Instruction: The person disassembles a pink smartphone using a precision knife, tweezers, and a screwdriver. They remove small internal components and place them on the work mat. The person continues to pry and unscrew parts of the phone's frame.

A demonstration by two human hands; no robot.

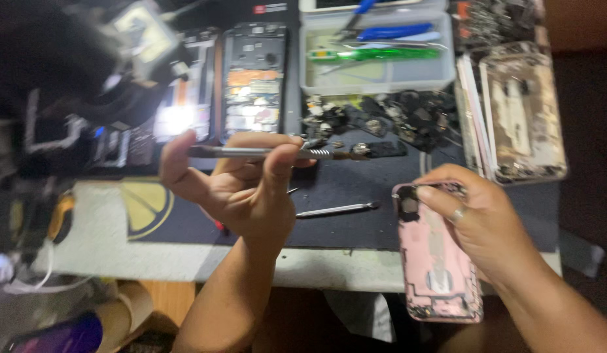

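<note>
My left hand [241,189] is raised palm-up over the black work mat [356,176]. It grips a thin grey metal tool [251,152] held level, tip pointing right toward a small dark part [362,150]. Whether the tip touches that part is blurred. My right hand [477,219], a ring on one finger, holds a pink phone back housing [441,274] at the table's front edge, inner side up. Its fingers rest on the housing's top end near the camera cut-out.
A second slim metal tool [336,209] lies on the mat between my hands. Behind are an opened dark phone [254,82], a pile of small dark parts [388,117], a clear tray [375,82] of blue and green tools, and a pale housing [522,111] at right.
</note>
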